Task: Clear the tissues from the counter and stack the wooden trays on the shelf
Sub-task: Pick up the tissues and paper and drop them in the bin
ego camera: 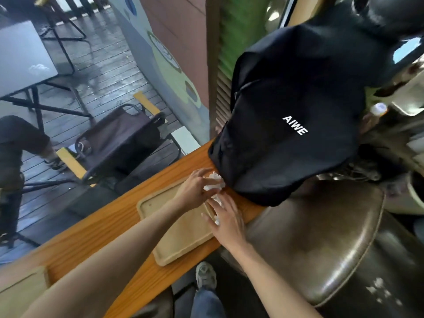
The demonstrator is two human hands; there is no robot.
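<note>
Gathering tissues (214,182) at the tray's (181,235) far end: left hand (195,188) fingers clutching them, right hand (227,222) spread flat just beside.

white crumpled tissues (214,182) lie beside a black bag (286,125) with white lettering; below the bag, a pale wooden tray (183,237) on an orange-brown counter (96,232); dark brown glossy stool (321,237).

Wooden tray (183,228) lies on the surface (96,235). Crumpled tissues (214,183) at the tray's far right corner, touching the backpack (286,125) beyond it. Stool (321,237) right of the tray. Folding chair (119,138) beyond the surface, left of the backpack.
</note>
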